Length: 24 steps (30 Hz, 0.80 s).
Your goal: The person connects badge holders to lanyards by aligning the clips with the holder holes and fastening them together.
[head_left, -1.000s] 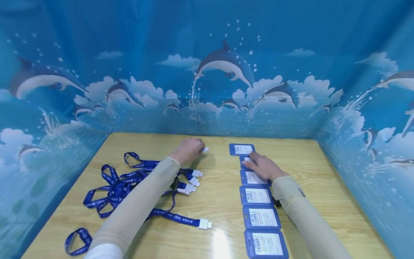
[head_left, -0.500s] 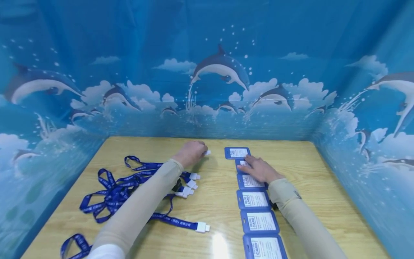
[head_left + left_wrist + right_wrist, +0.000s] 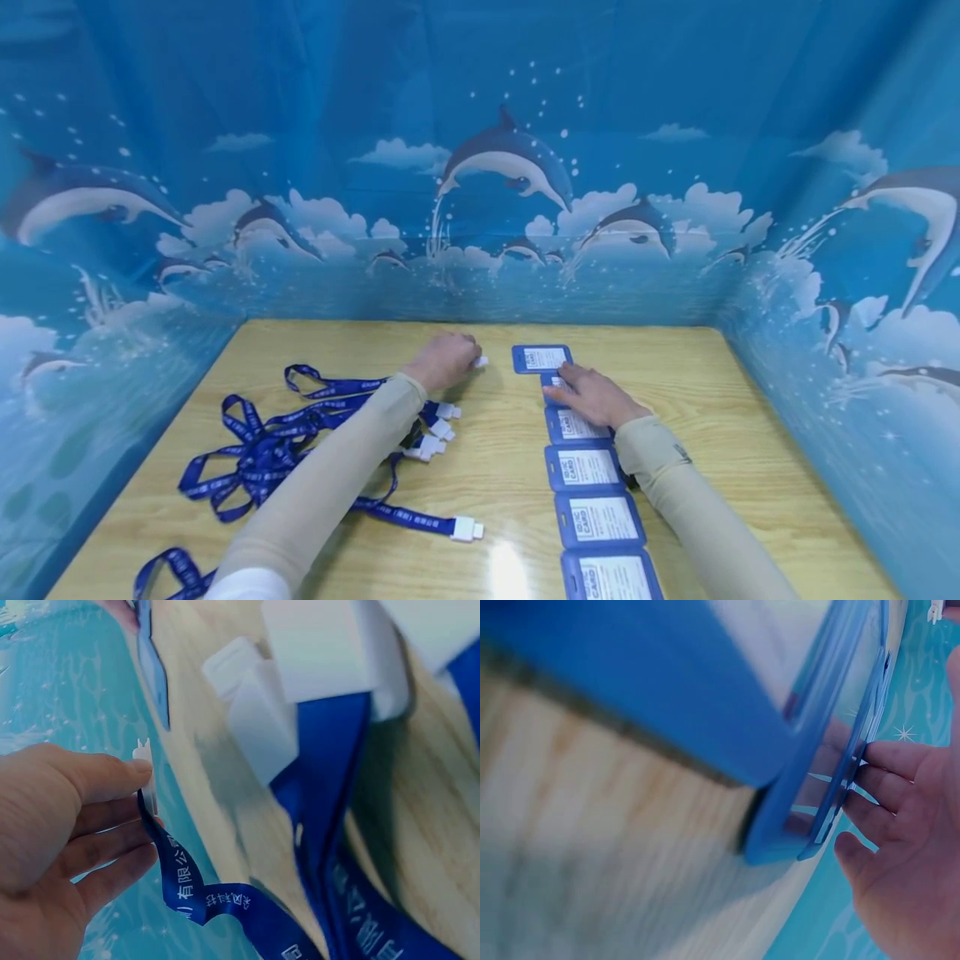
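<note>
My left hand is near the far side of the table, pinching the white plastic clip of a blue lanyard between thumb and fingers. The printed blue strap trails from the clip toward the lanyard pile. Several blue badge holders with white ID/IC cards form a column to the right. The farthest badge holder is offset to the left of the others. My right hand lies over the upper part of this column, its outstretched fingertips reaching the nearest edge of the farthest holder. In the right wrist view, those fingers touch the holders' edges.
Several blue lanyards lie tangled at left, their white clips pointing right. One lanyard's clip lies closer to me. A wood-grain table stands against a blue dolphin-print curtain on three sides.
My left hand has moved a little to the right with the clip, closer to the badge holders. The farthest holder has slid slightly left under my right fingertips. The head view has shifted slightly.
</note>
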Each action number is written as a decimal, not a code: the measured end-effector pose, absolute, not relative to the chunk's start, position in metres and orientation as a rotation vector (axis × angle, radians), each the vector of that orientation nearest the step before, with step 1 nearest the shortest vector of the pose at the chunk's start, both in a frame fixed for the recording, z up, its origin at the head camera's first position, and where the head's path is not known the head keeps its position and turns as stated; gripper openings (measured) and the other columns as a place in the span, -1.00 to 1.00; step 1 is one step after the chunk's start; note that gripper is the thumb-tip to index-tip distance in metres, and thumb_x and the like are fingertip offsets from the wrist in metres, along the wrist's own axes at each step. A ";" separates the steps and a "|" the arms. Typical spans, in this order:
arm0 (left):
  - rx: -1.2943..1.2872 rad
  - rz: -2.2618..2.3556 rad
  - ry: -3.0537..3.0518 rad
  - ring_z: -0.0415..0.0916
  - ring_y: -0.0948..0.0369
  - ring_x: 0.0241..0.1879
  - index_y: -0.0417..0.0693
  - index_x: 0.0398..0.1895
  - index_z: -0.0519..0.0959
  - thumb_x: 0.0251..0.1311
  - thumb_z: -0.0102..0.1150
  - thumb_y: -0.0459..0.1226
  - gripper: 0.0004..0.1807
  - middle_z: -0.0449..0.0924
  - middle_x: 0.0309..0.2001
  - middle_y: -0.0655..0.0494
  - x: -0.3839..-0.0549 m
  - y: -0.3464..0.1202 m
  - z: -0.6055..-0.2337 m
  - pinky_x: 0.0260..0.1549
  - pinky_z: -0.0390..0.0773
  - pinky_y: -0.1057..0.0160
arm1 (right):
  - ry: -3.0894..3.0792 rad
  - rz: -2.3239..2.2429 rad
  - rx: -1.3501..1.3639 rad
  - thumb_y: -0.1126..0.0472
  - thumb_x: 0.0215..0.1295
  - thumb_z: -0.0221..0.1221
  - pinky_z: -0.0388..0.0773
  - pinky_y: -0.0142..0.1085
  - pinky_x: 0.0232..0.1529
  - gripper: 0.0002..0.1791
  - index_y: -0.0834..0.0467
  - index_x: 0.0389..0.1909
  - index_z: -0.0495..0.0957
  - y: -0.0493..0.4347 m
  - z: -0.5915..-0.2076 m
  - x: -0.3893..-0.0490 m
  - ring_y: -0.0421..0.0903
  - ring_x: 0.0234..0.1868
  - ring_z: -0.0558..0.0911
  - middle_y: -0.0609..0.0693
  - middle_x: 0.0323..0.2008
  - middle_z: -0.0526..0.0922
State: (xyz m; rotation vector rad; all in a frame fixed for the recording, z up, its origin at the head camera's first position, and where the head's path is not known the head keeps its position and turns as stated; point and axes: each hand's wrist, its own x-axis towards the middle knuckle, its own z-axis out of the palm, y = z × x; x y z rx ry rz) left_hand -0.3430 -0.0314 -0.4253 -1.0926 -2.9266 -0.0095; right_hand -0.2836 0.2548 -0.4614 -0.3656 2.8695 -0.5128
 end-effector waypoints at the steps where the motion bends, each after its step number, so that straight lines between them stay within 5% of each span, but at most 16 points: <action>1: -1.104 -0.008 -2.920 0.66 0.21 -0.26 -0.06 -0.14 0.73 0.31 0.27 -0.32 -0.88 0.73 -0.20 0.07 -0.343 -0.030 -0.427 -0.20 0.70 0.32 | 2.871 -0.517 -0.367 -0.43 0.46 -0.17 -0.02 0.12 0.58 -0.02 0.34 0.50 0.16 0.255 -0.462 -0.283 0.28 0.55 0.13 0.32 0.51 0.18; 24: -1.059 0.129 -3.002 0.67 0.14 -0.15 -0.05 -0.03 0.72 0.40 0.20 -0.29 -0.82 0.72 -0.12 0.05 -0.348 -0.013 -0.439 -0.10 0.71 0.18 | 2.879 -0.489 -0.432 -0.43 0.46 -0.17 0.07 0.14 0.56 -0.05 0.28 0.50 0.21 0.251 -0.459 -0.273 0.26 0.55 0.15 0.26 0.53 0.17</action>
